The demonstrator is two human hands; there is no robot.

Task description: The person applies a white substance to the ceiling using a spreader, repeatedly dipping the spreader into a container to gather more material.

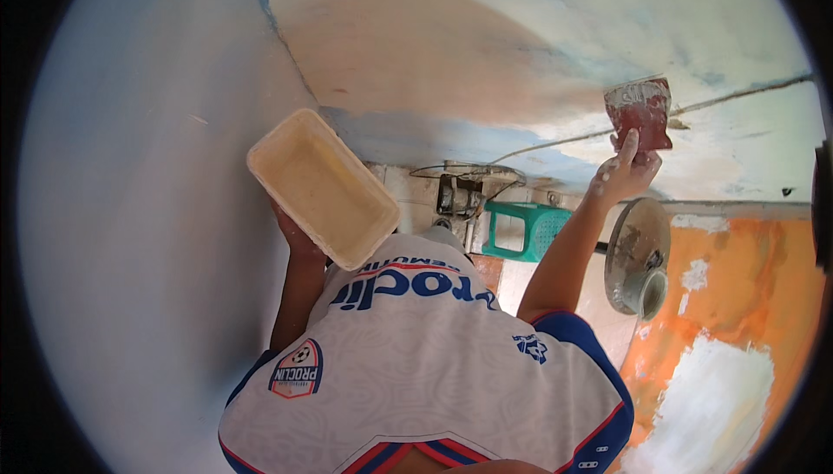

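Note:
My left hand [299, 238] supports a cream rectangular plastic tub [325, 188] from its near left side. The tub is tilted, its inside coated with a pale layer, and most of the fingers are hidden behind it. Out to the right, my right hand [626, 172] grips a dark red putty spreader [640, 116], the index finger laid along its face. Whitish paste smears the spreader's far edge, and white spots dot the fingers. That far edge is at or close to the pale patchy wall [486, 49]; whether it touches, I cannot tell.
On the left rises a plain bluish wall [130, 214]. Lower down stand a green plastic stool [529, 231] and a round grey-brown disc [638, 244] with a pale cup-like container [652, 292] by it. An orange wall [737, 300] with white patches is at right.

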